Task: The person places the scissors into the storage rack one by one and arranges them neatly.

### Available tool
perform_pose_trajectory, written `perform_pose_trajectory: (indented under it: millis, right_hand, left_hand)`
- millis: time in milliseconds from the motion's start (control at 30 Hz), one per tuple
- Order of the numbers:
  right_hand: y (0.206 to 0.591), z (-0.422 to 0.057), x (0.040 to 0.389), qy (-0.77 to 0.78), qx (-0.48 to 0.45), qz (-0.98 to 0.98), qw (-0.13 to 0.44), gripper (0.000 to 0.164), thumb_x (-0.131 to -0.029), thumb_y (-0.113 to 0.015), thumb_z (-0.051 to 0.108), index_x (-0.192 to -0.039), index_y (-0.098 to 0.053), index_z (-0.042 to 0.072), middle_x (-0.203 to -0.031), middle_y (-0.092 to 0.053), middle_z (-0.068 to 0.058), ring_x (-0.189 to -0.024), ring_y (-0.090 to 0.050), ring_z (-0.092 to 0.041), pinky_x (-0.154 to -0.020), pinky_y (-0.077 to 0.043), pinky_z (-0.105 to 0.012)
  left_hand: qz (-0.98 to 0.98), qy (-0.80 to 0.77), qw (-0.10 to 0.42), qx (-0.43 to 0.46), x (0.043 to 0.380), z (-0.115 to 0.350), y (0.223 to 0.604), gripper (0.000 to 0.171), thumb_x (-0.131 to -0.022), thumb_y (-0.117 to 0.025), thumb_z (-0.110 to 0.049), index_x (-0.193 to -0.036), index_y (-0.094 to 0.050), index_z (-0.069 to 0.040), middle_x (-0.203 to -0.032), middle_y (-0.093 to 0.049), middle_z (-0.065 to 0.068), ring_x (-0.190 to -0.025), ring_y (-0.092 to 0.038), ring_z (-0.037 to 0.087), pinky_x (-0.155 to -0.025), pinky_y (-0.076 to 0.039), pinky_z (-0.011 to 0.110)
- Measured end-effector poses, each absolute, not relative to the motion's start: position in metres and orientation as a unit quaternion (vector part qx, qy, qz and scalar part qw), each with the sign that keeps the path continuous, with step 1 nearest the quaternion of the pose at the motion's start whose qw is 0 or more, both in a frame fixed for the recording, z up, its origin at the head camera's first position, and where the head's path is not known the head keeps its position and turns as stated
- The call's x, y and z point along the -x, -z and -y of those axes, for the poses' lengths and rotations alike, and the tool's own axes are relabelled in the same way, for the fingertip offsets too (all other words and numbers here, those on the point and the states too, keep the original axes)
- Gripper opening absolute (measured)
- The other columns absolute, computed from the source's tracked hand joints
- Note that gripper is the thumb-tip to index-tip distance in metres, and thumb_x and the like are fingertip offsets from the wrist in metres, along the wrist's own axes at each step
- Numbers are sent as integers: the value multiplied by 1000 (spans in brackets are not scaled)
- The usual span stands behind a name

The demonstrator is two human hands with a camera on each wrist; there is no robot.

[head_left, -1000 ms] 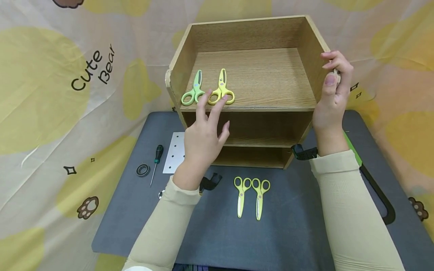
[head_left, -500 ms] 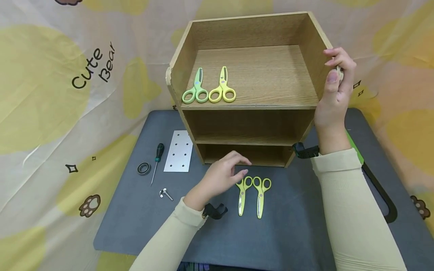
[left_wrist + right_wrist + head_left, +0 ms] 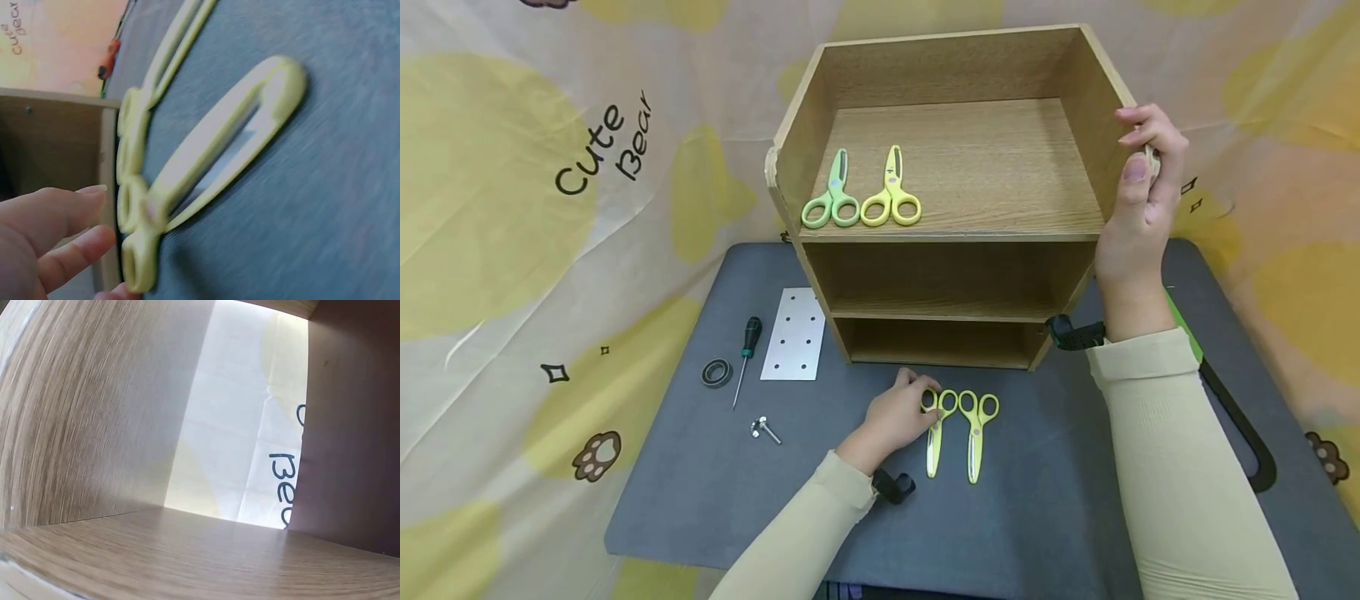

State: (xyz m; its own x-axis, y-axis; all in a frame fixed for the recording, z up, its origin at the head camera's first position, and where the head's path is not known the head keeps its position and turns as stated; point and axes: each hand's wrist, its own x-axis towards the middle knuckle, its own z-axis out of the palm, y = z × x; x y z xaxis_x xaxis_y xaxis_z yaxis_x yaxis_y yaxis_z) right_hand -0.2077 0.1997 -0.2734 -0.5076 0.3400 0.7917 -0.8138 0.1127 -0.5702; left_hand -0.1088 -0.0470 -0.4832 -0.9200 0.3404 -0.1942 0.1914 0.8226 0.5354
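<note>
Left hand (image 3: 895,417), digits parted, at the left yellow scissors (image 3: 934,446) on the table (image 3: 700,517), near side.
Right hand (image 3: 1142,183) clamped on the wooden shelf (image 3: 985,167), right side.

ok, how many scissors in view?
4. Green plastic scissors and yellow plastic scissors on the tan wooden top shelf; on the grey table, one yellow pair by the left hand, another pair to its right. The shelf hides what's behind.
</note>
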Motion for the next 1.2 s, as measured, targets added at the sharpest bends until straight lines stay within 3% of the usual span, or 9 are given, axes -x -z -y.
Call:
perform_pose_trajectory:
  millis: [267, 500, 667, 833, 1033, 1200]
  right_hand:
    - [273, -199, 209, -639, -207, 584, 455, 15, -99, -39, 4, -100, -55, 2, -122, -60, -9, -129, -48, -32, -115, -30, -33]
    - [274, -201, 212, -638, -210, 586, 453, 15, -99, -40, 5, -100, -54, 1, -123, -60, -9, -130, -47, -31, -115, -30, -33]
    - [275, -203, 211, -641, -207, 585, 452, 16, -98, -40, 5, -101, -55, 2, -123, -60, -9, -131, -47, -31, -114, -30, -32]
    - [274, -202, 211, -642, -208, 585, 450, 16, -99, -39, 5, -100, -54, 1, -123, -60, -9, -130, -47, -32, -115, -30, -33]
    - [274, -203, 211, -647, -207, 581, 449, 16, -99, -39, 4, -101, -55, 2, -123, -60, -10, -131, -47, -32, -115, -30, -33]
    - [276, -204, 212, -645, -211, 583, 448, 15, -100, -39, 4, -101, -54, 1, -123, -60, -10, -131, -47, -32, -115, -30, -33]
  left_hand:
    - [-950, -246, 138, -136, 106, 36, 493, 45, -94, -82, -35, -132, -65, -18, -135, -47, 12, -55, -49, 14, -53, -42, 29]
    - [-947, -266, 118, -135, 108, 37, 496, 43, -89, -87, -32, -124, -65, -18, -116, -46, 12, -64, -51, 17, -57, -45, 31]
    - [-943, -278, 96, -154, 111, 41, 499, 35, -91, -86, -29, -119, -68, -19, -105, -53, 8, -77, -55, 17, -67, -48, 32]
    - [-938, -289, 90, -171, 113, 46, 500, 22, -94, -82, -23, -113, -72, -20, -89, -56, -5, -72, -51, 12, -63, -42, 27]
    - [-939, -278, 76, -188, 111, 50, 498, 21, -93, -83, -27, -113, -78, -23, -97, -67, -9, -77, -57, 8, -67, -47, 27]
    - [-938, -285, 75, -182, 107, 51, 488, 20, -94, -82, -27, -113, -78, -26, -96, -69, -8, -76, -57, 8, -65, -46, 28]
